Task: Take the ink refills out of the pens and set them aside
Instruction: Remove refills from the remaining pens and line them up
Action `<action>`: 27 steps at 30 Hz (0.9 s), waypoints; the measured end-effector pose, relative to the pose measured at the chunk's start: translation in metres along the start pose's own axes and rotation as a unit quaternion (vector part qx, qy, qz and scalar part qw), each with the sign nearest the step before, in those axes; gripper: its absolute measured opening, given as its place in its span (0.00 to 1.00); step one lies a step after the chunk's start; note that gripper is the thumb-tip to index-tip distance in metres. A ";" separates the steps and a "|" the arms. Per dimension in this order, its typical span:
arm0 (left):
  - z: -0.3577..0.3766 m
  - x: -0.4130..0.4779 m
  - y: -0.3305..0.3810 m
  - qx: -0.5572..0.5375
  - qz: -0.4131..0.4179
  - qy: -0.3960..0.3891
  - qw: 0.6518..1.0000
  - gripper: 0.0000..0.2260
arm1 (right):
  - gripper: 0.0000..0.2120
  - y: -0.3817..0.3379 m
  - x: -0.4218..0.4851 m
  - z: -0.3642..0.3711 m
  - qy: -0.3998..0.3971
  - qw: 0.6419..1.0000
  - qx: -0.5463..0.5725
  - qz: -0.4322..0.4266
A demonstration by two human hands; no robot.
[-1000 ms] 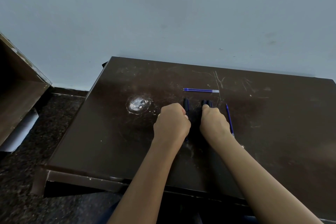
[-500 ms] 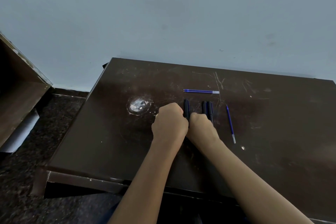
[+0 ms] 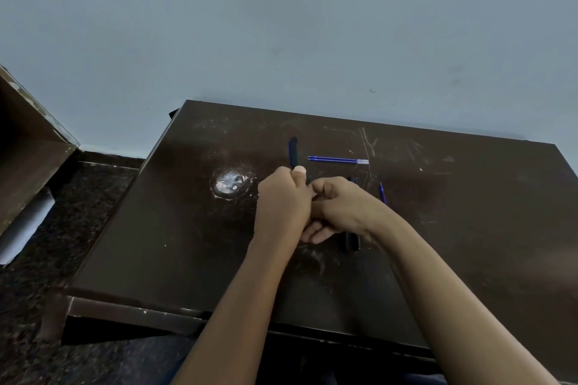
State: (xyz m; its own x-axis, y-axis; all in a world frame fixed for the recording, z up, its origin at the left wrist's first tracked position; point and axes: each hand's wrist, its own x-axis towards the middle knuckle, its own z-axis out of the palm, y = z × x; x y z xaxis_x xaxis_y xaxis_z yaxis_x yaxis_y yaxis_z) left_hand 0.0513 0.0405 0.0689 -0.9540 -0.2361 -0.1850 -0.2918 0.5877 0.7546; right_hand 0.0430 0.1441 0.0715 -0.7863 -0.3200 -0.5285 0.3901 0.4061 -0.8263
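Note:
My left hand (image 3: 283, 203) is closed around a dark pen (image 3: 293, 153) whose upper end sticks up past my thumb, lifted off the dark table (image 3: 469, 228). My right hand (image 3: 344, 209) presses against the left one, its fingers curled at the pen's lower part, which is hidden. Under my right wrist lie two more dark pens (image 3: 352, 241), mostly covered. One blue refill (image 3: 337, 160) lies crosswise farther back. A second blue refill (image 3: 382, 193) pokes out beside my right hand.
A white worn patch (image 3: 231, 183) marks the tabletop left of my hands. The pale wall (image 3: 281, 40) rises right behind the table. A wooden cabinet (image 3: 28, 150) stands at the left over dark speckled floor (image 3: 62, 212).
My left hand has picked the leftmost pen up off the table and raised it. My right hand slid left from the other pens and joined the left hand.

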 end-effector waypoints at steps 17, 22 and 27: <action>0.005 -0.004 0.004 0.076 0.009 -0.128 0.989 0.13 | 0.14 0.005 0.013 -0.023 0.250 0.968 0.015 -0.022; 0.007 -0.004 0.002 0.067 0.017 -0.111 0.991 0.14 | 0.13 0.004 0.016 -0.022 0.253 0.967 0.033 -0.019; 0.006 -0.002 -0.001 0.069 0.056 -0.066 0.994 0.17 | 0.17 0.004 0.018 -0.023 0.258 0.963 0.067 -0.024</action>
State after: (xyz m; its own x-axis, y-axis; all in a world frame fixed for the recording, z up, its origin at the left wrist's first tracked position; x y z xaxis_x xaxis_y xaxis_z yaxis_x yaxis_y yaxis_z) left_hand 0.0528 0.0454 0.0650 -0.9792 -0.0642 -0.1923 -0.1805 0.7077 0.6831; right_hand 0.0195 0.1597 0.0631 -0.9248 0.1472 -0.3507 0.3789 0.2759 -0.8834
